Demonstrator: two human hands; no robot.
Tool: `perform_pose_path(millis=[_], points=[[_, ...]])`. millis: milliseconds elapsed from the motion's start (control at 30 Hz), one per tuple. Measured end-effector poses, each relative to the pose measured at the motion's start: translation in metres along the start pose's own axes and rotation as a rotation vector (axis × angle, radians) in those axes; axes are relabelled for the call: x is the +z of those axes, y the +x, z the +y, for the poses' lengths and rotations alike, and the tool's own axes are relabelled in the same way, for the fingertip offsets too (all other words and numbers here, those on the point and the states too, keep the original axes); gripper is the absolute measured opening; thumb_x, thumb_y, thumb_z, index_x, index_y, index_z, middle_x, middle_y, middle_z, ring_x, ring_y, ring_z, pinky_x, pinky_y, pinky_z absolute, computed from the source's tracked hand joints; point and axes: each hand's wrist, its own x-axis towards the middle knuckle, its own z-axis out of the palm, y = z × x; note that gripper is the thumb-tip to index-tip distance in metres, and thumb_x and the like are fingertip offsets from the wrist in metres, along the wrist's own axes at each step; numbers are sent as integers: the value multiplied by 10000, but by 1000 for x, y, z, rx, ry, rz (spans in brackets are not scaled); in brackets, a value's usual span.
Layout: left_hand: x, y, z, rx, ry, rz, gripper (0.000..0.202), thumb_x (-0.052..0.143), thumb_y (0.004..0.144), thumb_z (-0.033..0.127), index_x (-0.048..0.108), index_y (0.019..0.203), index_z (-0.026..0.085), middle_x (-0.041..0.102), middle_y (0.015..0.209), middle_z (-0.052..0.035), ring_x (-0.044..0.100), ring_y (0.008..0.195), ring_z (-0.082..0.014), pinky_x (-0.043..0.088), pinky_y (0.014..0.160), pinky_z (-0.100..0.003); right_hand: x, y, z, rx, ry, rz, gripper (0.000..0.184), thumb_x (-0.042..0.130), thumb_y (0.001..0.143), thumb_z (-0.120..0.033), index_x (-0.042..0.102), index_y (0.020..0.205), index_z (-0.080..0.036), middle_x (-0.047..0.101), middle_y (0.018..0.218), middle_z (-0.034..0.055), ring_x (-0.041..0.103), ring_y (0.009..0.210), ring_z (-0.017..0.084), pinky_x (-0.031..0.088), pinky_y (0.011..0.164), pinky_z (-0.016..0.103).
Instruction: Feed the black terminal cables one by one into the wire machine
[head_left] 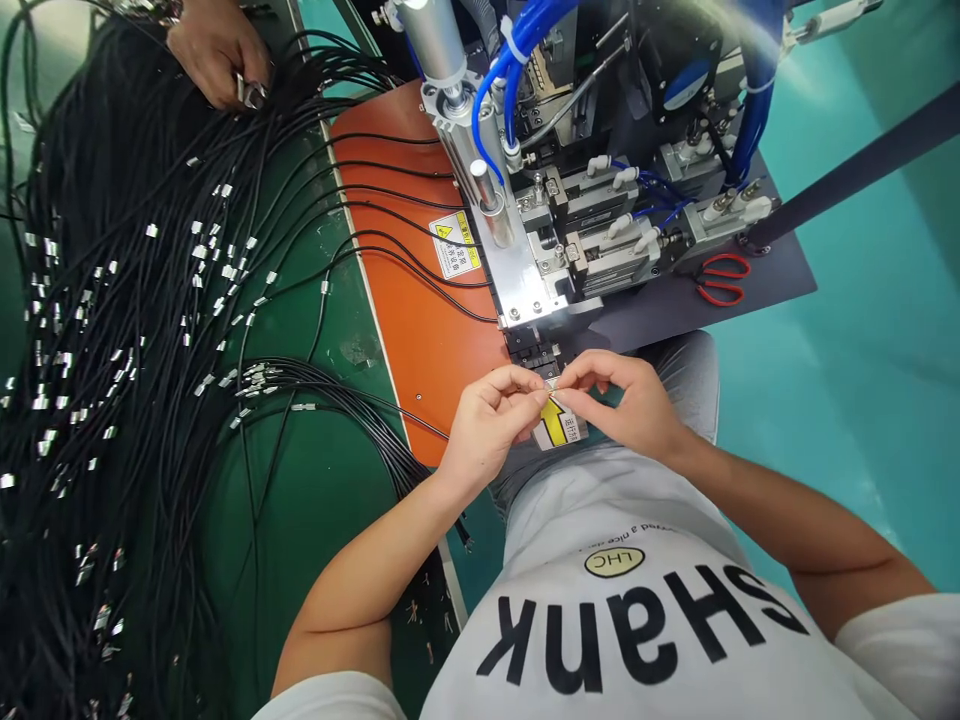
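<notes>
Where twelve o'clock is taken as the top of the head view, the person's left hand and right hand meet tip to tip, the left at nine, the right at three. Each has thumb and forefinger pinched together on a small thin piece, largely covered by the fingertips; its long axis and material cannot be confirmed.

Principal relation: a black metal guide block sits just beyond the piece, between eleven and twelve o'clock, apart from it. The left hand is judged the nearer to that block. Above it, the long silver metal plate has its long axis from eleven to five o'clock.

Several thin black cables cross the orange flat panel to the plate's near edge. At nine o'clock, a bundle of black cables with silver tips lies on the green tabletop. Red-handled scissors lie at two. A co-worker's hand grips a silver metal object at ten, well apart.
</notes>
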Motion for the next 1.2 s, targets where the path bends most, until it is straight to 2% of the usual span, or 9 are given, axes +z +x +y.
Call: perform_pose_path(millis=[233, 467, 567, 700, 1000, 1100, 1200], points=[[-1, -2, -1, 44, 69, -7, 211, 735, 820, 353, 623, 851, 177, 476, 565, 61, 389, 497, -48, 360, 496, -184, 5, 3, 1, 25, -9, 3, 38, 650, 860, -208, 653, 822, -208, 668, 784, -1, 586, 706, 136, 434, 633, 282], [-2, -2, -1, 20, 98, 2, 242, 706, 838, 397, 621, 857, 171, 469, 547, 55, 389, 500, -59, 352, 496, -189, 3, 0, 1, 138, 126, -9, 123, 611, 921, -302, 686, 917, -204, 678, 754, 3, 623, 651, 136, 480, 628, 286], [-2, -2, -2, 19, 71, -11, 250, 711, 831, 404, 626, 860, 171, 457, 543, 57, 373, 496, -58, 330, 491, -194, 5, 0, 1, 88, 49, 49, 104, 682, 874, -311, 728, 902, -222, 709, 825, 17, 627, 714, 149, 466, 640, 292], [-2, -3, -3, 38, 37, -14, 242, 717, 829, 397, 634, 856, 172, 432, 531, 63, 346, 494, -56, 299, 488, -202, 8, 0, 2, 60, -6, 102, 82, 709, 854, -303, 733, 817, -234, 720, 817, 15, 615, 731, 159, 433, 614, 297], [0, -3, 1, 52, 42, -28, 229, 736, 819, 374, 638, 849, 168, 496, 564, 53, 400, 490, -57, 332, 483, -199, 7, 1, 1, 20, -72, 79, 75, 666, 872, -240, 680, 802, -217, 675, 778, 9, 585, 716, 152, 425, 634, 298], [3, -7, -2, 174, 125, 28, 179, 713, 839, 340, 653, 849, 172, 588, 679, 8, 479, 549, -77, 402, 525, -214, 9, 0, 0, 56, -2, 57, 85, 629, 889, -223, 639, 808, -202, 641, 784, 10, 568, 717, 143, 435, 653, 288], [-2, -12, -7, 544, 448, 74, 65, 653, 872, 214, 698, 914, 194, 650, 849, -48, 590, 739, -133, 485, 669, -253, 8, -8, -4, 164, 182, -34, 117, 600, 917, -258, 600, 820, -194, 604, 766, 3, 552, 692, 132, 444, 643, 272]])
